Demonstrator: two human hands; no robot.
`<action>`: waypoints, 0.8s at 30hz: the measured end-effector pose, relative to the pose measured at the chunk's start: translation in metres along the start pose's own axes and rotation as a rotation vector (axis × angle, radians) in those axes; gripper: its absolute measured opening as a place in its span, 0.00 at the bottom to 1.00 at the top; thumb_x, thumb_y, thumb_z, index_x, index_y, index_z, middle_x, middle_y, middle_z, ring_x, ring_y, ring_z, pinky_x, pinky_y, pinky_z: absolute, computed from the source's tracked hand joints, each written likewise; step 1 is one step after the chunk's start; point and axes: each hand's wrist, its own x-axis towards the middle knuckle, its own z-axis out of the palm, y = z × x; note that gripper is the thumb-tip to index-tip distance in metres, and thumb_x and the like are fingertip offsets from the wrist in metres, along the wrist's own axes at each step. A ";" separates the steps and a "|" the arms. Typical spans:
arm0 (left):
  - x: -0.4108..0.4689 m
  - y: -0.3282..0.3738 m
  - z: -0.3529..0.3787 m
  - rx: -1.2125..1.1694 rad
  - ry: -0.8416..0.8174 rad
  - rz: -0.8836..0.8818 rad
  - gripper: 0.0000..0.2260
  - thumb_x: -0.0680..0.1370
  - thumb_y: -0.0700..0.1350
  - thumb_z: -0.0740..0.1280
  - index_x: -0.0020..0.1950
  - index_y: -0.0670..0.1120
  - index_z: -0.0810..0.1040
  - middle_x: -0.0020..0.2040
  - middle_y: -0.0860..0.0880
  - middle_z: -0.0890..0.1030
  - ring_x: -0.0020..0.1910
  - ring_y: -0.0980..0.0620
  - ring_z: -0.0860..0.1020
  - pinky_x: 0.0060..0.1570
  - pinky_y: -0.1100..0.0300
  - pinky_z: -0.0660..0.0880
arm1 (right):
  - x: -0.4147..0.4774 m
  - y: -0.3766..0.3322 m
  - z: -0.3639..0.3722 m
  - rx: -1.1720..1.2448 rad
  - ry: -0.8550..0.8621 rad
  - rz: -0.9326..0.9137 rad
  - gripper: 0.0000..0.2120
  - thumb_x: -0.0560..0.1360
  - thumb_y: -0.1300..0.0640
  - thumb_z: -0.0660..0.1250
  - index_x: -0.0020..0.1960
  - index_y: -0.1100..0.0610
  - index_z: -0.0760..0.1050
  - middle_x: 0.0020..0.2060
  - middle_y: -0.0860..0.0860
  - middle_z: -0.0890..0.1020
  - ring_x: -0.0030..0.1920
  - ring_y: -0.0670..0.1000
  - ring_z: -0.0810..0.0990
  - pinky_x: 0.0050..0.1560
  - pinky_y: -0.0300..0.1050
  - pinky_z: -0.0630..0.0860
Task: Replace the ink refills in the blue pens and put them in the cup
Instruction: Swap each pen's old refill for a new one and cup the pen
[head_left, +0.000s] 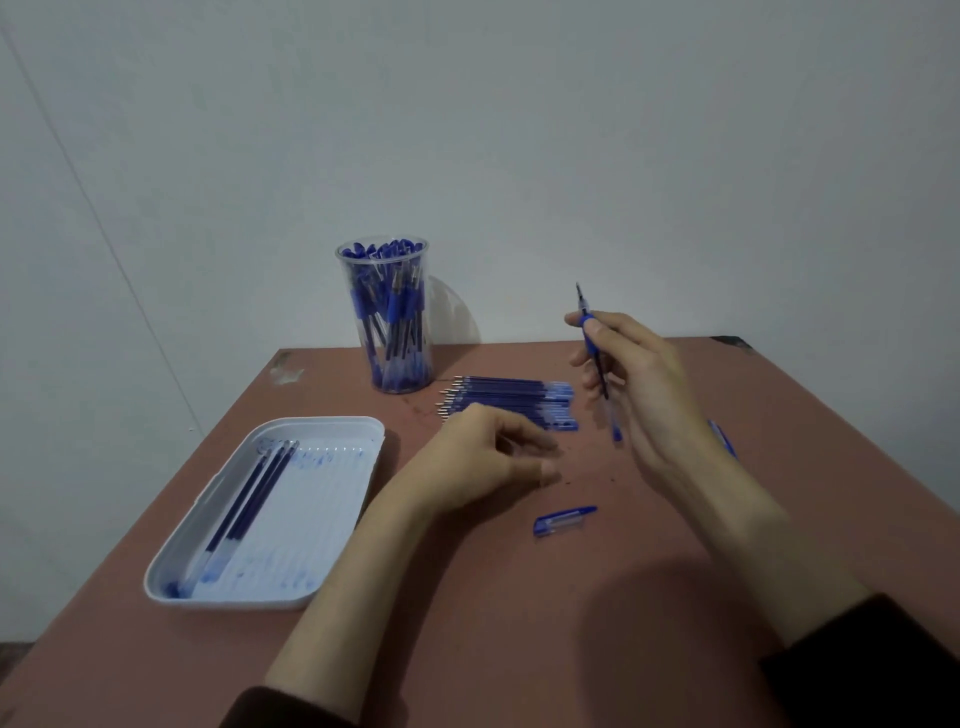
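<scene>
Right sleeve (872, 670) cropped; blurred left hand (483, 457) overlaps refills (514, 397).

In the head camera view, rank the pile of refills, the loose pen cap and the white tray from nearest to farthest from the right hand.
1. The pile of refills, just left of the right hand, which holds a blue pen.
2. The pen cap, on the table nearer the person.
3. The white tray, far left.
</scene>
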 end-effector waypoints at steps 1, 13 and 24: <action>0.000 -0.002 0.001 0.042 -0.026 0.008 0.08 0.70 0.47 0.76 0.48 0.53 0.84 0.37 0.58 0.82 0.36 0.63 0.76 0.45 0.69 0.73 | 0.000 0.000 0.001 0.008 -0.001 0.006 0.08 0.79 0.58 0.62 0.51 0.56 0.80 0.32 0.52 0.76 0.30 0.46 0.70 0.31 0.37 0.68; 0.000 0.006 -0.013 -1.066 0.467 0.000 0.07 0.73 0.34 0.70 0.49 0.43 0.82 0.41 0.47 0.84 0.42 0.53 0.82 0.48 0.64 0.77 | -0.009 0.012 0.012 -0.529 -0.117 -0.316 0.08 0.74 0.59 0.69 0.44 0.45 0.80 0.34 0.42 0.80 0.34 0.40 0.73 0.38 0.30 0.68; 0.001 0.006 -0.012 -1.031 0.472 0.082 0.09 0.73 0.32 0.69 0.52 0.41 0.79 0.38 0.49 0.84 0.40 0.55 0.82 0.45 0.66 0.78 | -0.010 0.016 0.009 -0.675 -0.129 -0.343 0.07 0.73 0.56 0.70 0.43 0.43 0.80 0.39 0.41 0.81 0.37 0.42 0.75 0.39 0.32 0.69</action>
